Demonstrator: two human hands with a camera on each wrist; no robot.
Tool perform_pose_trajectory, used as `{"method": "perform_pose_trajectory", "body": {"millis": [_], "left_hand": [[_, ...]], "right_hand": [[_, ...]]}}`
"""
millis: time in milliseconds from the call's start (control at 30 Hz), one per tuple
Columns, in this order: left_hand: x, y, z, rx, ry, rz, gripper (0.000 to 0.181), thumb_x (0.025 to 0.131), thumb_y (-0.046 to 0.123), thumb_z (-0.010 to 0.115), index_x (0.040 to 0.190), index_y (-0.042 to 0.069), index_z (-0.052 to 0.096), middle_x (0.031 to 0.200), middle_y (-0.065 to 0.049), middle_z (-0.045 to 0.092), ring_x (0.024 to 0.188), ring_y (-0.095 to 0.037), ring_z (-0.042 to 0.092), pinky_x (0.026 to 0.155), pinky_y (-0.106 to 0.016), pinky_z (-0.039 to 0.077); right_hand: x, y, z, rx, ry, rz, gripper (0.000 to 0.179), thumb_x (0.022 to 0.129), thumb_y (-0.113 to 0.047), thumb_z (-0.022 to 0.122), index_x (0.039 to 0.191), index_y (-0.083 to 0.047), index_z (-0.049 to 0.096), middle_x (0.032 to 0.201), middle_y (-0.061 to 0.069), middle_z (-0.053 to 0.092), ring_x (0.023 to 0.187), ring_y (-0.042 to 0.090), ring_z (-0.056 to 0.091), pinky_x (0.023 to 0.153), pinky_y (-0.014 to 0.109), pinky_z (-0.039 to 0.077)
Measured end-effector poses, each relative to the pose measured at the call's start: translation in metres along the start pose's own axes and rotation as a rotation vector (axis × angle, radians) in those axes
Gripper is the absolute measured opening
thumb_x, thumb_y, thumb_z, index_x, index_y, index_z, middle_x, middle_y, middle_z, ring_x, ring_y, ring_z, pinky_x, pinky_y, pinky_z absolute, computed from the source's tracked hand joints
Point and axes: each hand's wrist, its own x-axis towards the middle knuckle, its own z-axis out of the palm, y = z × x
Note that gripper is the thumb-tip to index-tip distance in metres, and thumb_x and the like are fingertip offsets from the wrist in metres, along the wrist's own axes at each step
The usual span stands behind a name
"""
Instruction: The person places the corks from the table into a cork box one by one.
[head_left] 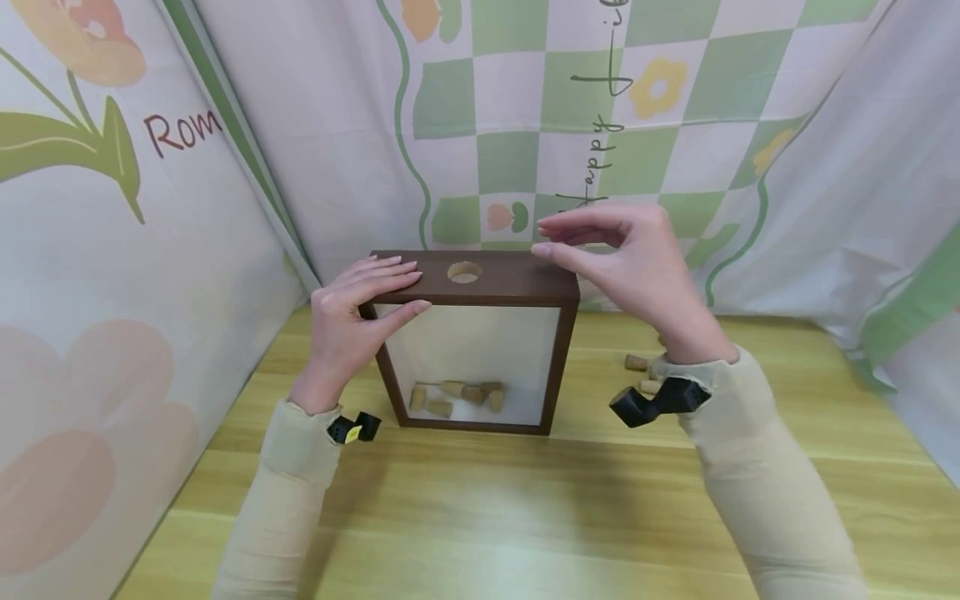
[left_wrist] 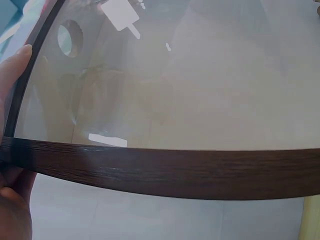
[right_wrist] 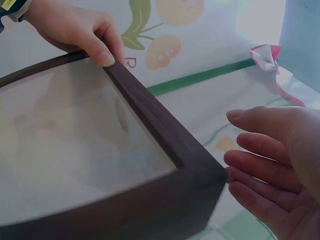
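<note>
Pale sleeves (head_left: 262, 508) come nearest in the head view, each with a black wrist camera (head_left: 660, 402) at the cuff. Between them a brown-framed box (head_left: 517, 279) stands upright on the wooden table (head_left: 465, 517), with a clear panel (head_left: 480, 350) facing the person and a round hole (head_left: 465, 272) in its top. Several corks (head_left: 439, 408) lie at the bottom of the box, some tipped over and bunched close together. The left hand (head_left: 356, 312) holds the box's top left corner, fingers across the top and thumb at the front edge. The right hand (head_left: 633, 262) is by the top right corner, fingers bent, gripping nothing. Loose corks (head_left: 636, 362) lie on the table near the right cuff, partly hidden by it. Behind hangs a green-and-white checked curtain (head_left: 502, 162).

In the left wrist view, the panel fills most of the frame, with bright reflections on it. The hole shows through it, and the left thumb rests on the dark frame.

In the right wrist view, the right hand's relaxed fingers are spread just beside a box corner; whether they touch it cannot be told. Beyond, the left hand holds the far edge.
</note>
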Motion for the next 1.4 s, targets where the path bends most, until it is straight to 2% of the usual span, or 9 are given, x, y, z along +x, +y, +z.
{"method": "perform_pose_trajectory", "body": {"millis": [467,700,967,1100,1400], "left_hand": [[0.001,0.001,-0.001,0.0,0.004,0.003,0.038,0.074,0.009,0.092,0.11,0.005,0.08,0.113,-0.006,0.075,0.112,-0.026,0.068,0.108,-0.042,0.046],[0.0,0.001,-0.001,0.008,0.004,0.002,0.038,0.075,0.011,0.093,0.11,0.006,0.08,0.114,-0.005,0.074,0.113,-0.025,0.068,0.109,-0.042,0.046],[0.0,0.0,0.0,-0.006,0.003,0.008,0.037,0.075,0.011,0.092,0.11,0.006,0.08,0.114,-0.005,0.075,0.112,-0.024,0.068,0.108,-0.042,0.046],[0.0,0.0,-0.001,-0.006,0.001,0.005,0.037,0.075,0.01,0.092,0.11,0.006,0.08,0.114,-0.005,0.075,0.113,-0.025,0.068,0.108,-0.042,0.046],[0.0,0.0,-0.001,0.004,-0.004,0.008,0.037,0.075,0.009,0.092,0.11,0.005,0.08,0.113,-0.006,0.075,0.113,-0.026,0.068,0.109,-0.042,0.045]], "right_hand": [[-0.022,0.037,-0.044,-0.005,0.104,0.137,0.034,0.086,-0.022,0.086,0.115,-0.006,0.078,0.107,0.004,0.077,0.092,0.011,0.073,0.078,0.015,0.055],[-0.036,0.065,-0.06,-0.066,0.117,0.236,0.038,0.087,-0.027,0.085,0.118,-0.006,0.077,0.105,-0.006,0.076,0.09,0.006,0.072,0.074,0.012,0.054],[-0.058,0.102,-0.069,-0.152,0.081,0.321,0.042,0.088,-0.035,0.083,0.119,-0.007,0.076,0.104,-0.013,0.075,0.086,0.002,0.071,0.075,0.011,0.054],[-0.07,0.118,-0.073,-0.193,0.052,0.35,0.043,0.089,-0.038,0.081,0.118,-0.007,0.076,0.103,-0.011,0.075,0.086,0.001,0.07,0.075,0.01,0.053],[-0.097,0.155,-0.076,-0.276,-0.044,0.431,0.053,0.091,-0.049,0.076,0.124,-0.008,0.074,0.115,0.008,0.074,0.087,-0.003,0.066,0.074,0.007,0.049]]}}
